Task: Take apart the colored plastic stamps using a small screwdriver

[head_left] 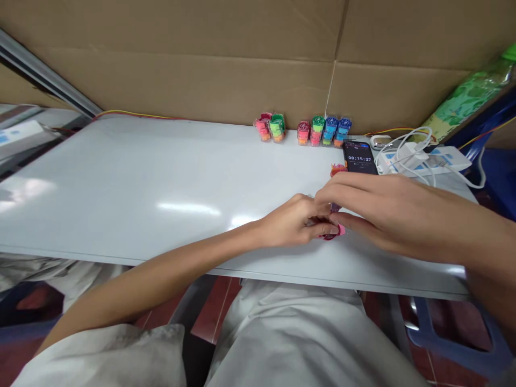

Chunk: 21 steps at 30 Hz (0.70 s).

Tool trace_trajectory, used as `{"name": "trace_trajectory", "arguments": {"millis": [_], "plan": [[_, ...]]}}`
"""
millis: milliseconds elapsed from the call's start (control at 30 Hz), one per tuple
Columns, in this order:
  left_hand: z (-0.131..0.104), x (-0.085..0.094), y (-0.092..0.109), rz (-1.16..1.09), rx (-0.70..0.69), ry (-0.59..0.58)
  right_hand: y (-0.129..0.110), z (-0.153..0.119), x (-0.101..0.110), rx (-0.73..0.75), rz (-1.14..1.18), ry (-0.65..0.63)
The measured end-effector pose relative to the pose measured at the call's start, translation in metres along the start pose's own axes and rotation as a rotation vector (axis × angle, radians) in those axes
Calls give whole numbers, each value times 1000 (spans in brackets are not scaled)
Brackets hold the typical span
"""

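Observation:
My left hand (296,221) rests on the white table with its fingers curled, closed on a small dark red and pink plastic piece (341,230) that shows only in part beside the thumb. Over it, from the right, comes my right hand (389,207); its thumb and fingers pinch close to a small dark purple piece (335,207). Both hands meet there, and the fingers hide most of what they hold. Just beyond the right fingers lies a red-orange piece (337,169).
Small clear stacks of coloured pieces (317,130) stand along the cardboard wall (201,86), with another pair (277,128) to their left. A phone (359,157) showing a timer, a white power strip with cables (443,161) and a green bottle (467,99) are at the right.

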<state>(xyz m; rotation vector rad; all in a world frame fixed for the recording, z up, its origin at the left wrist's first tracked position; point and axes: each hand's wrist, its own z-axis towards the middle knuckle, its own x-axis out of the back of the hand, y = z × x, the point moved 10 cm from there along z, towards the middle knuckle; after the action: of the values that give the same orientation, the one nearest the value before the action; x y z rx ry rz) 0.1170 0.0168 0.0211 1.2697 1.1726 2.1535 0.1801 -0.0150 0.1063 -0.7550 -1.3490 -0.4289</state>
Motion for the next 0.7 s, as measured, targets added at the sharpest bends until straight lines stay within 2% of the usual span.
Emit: {"name": "trace_trajectory", "arguments": {"millis": [100, 300, 433, 567, 700], "plan": [[0, 0, -1, -8, -10, 27, -2, 0, -7, 18, 69, -74], [-1, 3, 0, -28, -16, 115, -6, -1, -8, 35, 154, -105], [-2, 10, 7, -20, -45, 137, -5, -2, 0, 35, 104, -56], [-3, 13, 14, 95, -24, 94, -5, -3, 11, 41, 29, 24], [-3, 8, 14, 141, -3, 35, -4, -4, 17, 38, -15, 61]]}}
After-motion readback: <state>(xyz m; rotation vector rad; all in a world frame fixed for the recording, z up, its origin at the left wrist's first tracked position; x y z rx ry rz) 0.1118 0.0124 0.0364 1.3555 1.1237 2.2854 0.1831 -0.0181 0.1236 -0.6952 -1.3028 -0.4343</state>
